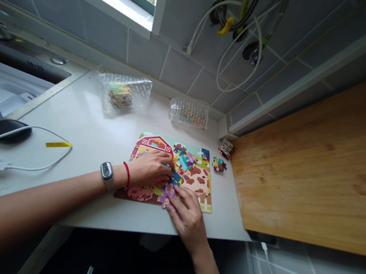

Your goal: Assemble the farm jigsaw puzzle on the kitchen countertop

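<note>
A farm-picture puzzle board [197, 183] with a red barn and a brown-spotted cow lies on the white counter, several loose pieces scattered over it. My left hand [149, 168], with a watch and red cord at the wrist, rests across the barn side; its fingers are slightly spread, their tips touching dark blue puzzle pieces [175, 178]. At the board's front edge my right hand [189, 215] pinches a purple puzzle piece [168, 194] between thumb and fingers. A teal piece [184, 162] lies in the upper middle of the board. What is under the left palm is hidden.
Behind the board lie two clear bubble bags, one [142, 89] and another [191, 111], with puzzle pieces inside. A stack of pieces [226, 147] and a loose piece [218, 164] sit by the wooden panel [316, 162]. Left are a cable [40, 168], black mouse-like object [7, 130] and sink.
</note>
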A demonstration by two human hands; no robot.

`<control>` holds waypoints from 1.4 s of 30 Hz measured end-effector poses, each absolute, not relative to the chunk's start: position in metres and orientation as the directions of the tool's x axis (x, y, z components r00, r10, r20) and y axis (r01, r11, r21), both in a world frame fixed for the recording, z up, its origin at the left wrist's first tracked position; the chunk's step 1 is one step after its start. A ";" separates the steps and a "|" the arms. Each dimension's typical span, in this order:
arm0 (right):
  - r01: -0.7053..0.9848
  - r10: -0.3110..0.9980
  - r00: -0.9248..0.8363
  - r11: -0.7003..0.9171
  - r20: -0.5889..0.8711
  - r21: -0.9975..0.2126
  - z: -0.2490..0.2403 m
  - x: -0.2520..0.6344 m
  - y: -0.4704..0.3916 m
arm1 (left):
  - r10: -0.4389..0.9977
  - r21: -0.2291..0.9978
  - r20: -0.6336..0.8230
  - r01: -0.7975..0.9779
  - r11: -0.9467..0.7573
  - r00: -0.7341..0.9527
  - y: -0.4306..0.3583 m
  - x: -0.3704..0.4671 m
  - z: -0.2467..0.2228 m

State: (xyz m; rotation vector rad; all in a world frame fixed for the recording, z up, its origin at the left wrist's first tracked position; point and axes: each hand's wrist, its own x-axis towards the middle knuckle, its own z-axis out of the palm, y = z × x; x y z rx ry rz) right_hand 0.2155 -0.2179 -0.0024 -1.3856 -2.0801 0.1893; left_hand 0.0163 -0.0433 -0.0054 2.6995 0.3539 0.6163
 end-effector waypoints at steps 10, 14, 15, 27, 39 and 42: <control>0.728 0.883 -0.197 0.423 0.427 -0.539 -0.002 0.214 -0.217 | 0.345 0.376 0.347 0.207 -0.903 0.872 -0.042 0.017 -0.005; 0.687 0.889 -0.191 0.424 0.417 -0.589 -0.002 0.215 -0.216 | 0.355 0.369 0.341 0.223 -0.902 0.870 -0.044 0.017 -0.007; 0.685 0.891 -0.178 0.416 0.417 -0.598 -0.002 0.215 -0.216 | 0.353 0.369 0.343 0.221 -0.903 0.870 -0.044 0.016 -0.007; 0.794 0.900 -0.169 0.366 0.401 -0.486 -0.003 0.210 -0.215 | 0.335 0.350 0.375 0.202 -0.915 0.864 -0.045 0.016 -0.003; 0.836 0.898 -0.202 0.366 0.391 -0.409 0.000 0.208 -0.217 | 0.320 0.339 0.365 0.196 -0.920 0.874 -0.044 0.013 -0.003; 0.839 0.896 -0.263 0.396 0.358 -0.374 0.000 0.209 -0.217 | 0.309 0.343 0.372 0.180 -0.922 0.875 -0.044 0.012 -0.001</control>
